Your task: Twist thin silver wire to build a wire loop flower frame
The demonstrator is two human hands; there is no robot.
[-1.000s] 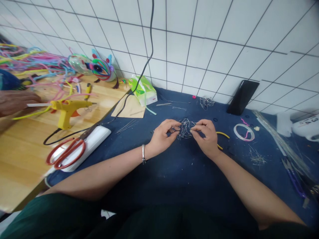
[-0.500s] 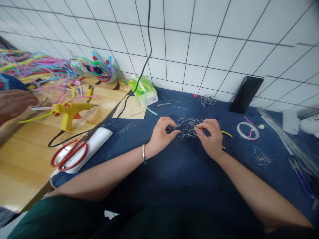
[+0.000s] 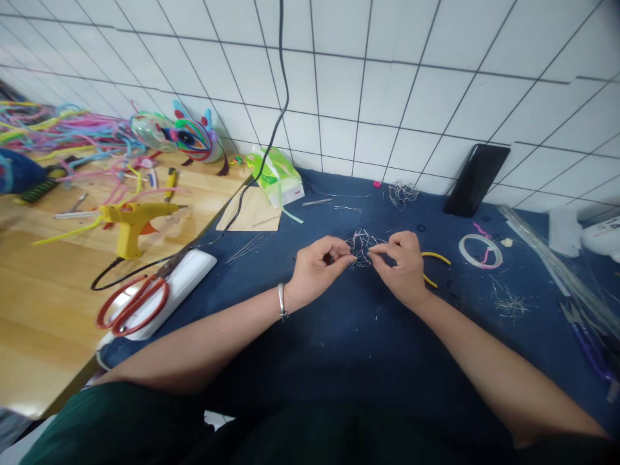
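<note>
landmark: black phone (image 3: 477, 179), leaning on the tiled wall (image 3: 387, 90) at the back of the blue cloth (image 3: 310, 361).
wire shape (image 3: 361, 237): left of the phone and nearer the person, a loose openwork of thin looped silver wire, between both hands.
left hand (image 3: 317, 266): thumb and bent fingers drawn together, pinching the wire shape's left edge; a bracelet (image 3: 281, 301) at the wrist.
right hand (image 3: 403, 266): thumb and forefinger pressed together, pinching the wire shape's right edge.
yellow handles (image 3: 436, 258): in front of the phone, partly hidden by the right hand.
white ring (image 3: 464, 252): in front of the phone, a pink strand across it.
wire ball (image 3: 401, 192): left of the phone, near the wall.
glue gun (image 3: 130, 229): far left of the phone, on the wooden table (image 3: 53, 316).
</note>
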